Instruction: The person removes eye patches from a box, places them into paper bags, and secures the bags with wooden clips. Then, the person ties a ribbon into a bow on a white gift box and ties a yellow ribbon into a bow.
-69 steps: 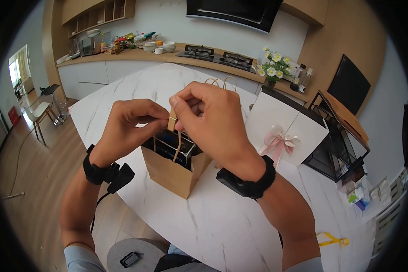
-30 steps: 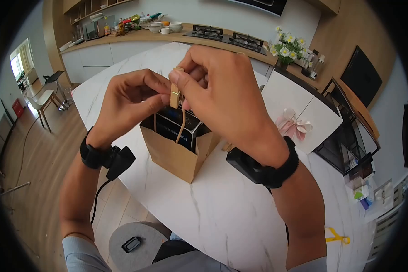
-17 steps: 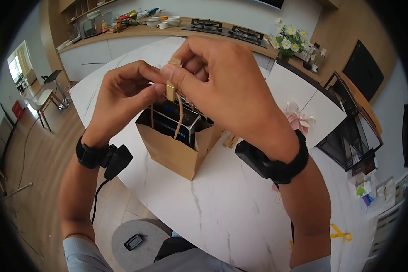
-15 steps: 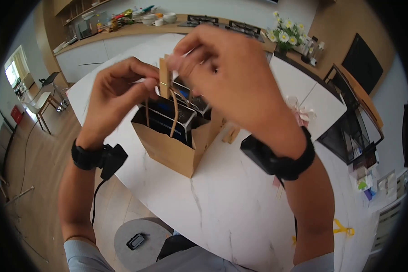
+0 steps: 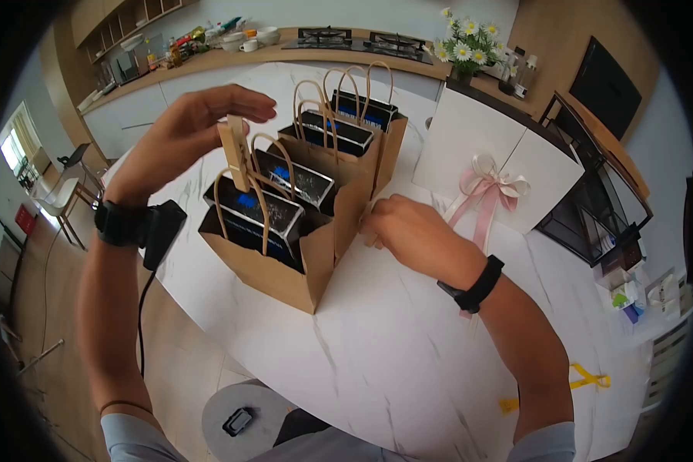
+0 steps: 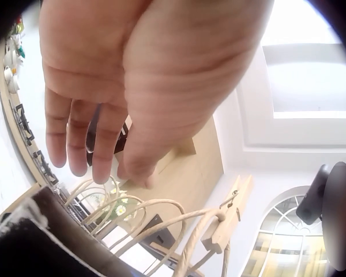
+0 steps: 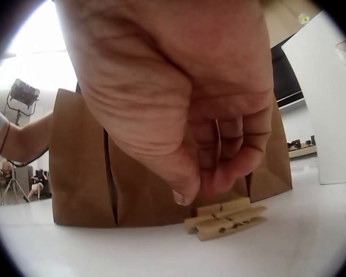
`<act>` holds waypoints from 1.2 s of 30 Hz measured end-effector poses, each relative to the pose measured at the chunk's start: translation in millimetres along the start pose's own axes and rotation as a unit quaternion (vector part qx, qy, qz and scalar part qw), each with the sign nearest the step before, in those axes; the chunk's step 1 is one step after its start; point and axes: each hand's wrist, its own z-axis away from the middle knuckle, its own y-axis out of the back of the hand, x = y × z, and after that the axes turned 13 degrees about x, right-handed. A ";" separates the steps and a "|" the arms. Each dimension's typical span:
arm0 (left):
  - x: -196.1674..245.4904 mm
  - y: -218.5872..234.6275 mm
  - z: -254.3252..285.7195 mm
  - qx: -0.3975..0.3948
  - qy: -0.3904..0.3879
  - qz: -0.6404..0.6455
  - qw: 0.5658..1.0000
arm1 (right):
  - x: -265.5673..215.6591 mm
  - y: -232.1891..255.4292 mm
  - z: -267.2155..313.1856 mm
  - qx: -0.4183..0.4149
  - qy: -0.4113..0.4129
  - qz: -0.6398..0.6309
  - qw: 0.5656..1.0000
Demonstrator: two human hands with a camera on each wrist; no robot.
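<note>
A wooden clothespin (image 5: 235, 154) stands clipped to the handles of the nearest brown paper bag (image 5: 273, 269); the left wrist view shows the clothespin (image 6: 229, 213) gripping a twisted handle. My left hand (image 5: 162, 142) hovers beside it, fingers extended and holding nothing. On the table by the bags' right side, my right hand (image 5: 420, 239) reaches down with loosely bent fingers. Just beneath its fingertips in the right wrist view lie wooden clothespins (image 7: 225, 220); whether they touch cannot be told. Black boxes (image 5: 258, 215) sit inside the bags.
Several paper bags (image 5: 350, 192) stand in a row going back. To the right are a white box (image 5: 477, 173) with a pink bow (image 5: 489, 189), daisies (image 5: 466, 50) and a black rack (image 5: 585, 223). A yellow ribbon (image 5: 589, 377) lies at the table's right.
Both hands have let go of the clothespin, which now stays on the handles. My right hand has moved down and right to the table; my left has drawn back with its fingers straighter.
</note>
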 end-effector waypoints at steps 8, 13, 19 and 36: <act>6.6 -9.4 -12.1 -0.025 0.010 0.040 0.999 | 9.4 -15.7 9.4 -0.047 -0.009 0.006 0.999; -3.0 -3.4 -20.8 -0.092 -0.030 0.074 0.993 | 11.9 -7.2 6.6 -0.051 0.007 -0.016 0.999; 4.2 -12.6 -29.4 -0.095 0.055 0.121 0.986 | 3.1 30.5 -8.1 0.002 -0.137 -0.160 0.978; -13.3 -18.3 -22.9 -0.043 0.043 0.199 0.978 | -26.2 85.6 -80.5 0.089 -0.193 -0.379 0.900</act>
